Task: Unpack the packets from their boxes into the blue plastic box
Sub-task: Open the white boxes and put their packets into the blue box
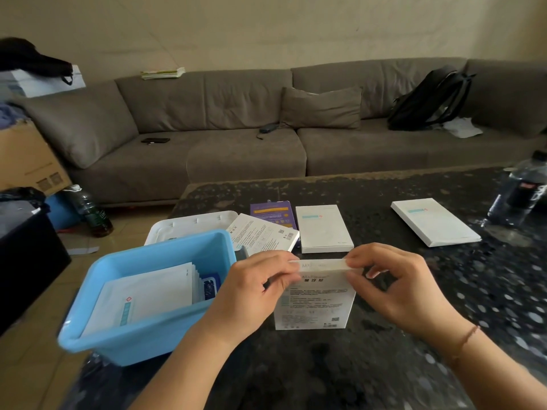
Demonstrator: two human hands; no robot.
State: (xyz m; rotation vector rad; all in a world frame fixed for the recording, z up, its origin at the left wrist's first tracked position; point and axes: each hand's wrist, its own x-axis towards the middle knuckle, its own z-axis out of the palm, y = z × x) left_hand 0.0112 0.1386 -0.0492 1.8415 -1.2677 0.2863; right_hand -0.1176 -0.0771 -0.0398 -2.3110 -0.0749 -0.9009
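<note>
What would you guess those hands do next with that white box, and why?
Probably lift the top flap open. Both the left hand and right hand pinch the top edge of the upright white box, which looks closed, while the blue plastic box already holds packets.

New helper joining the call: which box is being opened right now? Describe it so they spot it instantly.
On the dark speckled table, just right of the blue plastic box, a white box stands upright. Unlike the flat-lying boxes behind it, both hands pinch its top flap.
</note>
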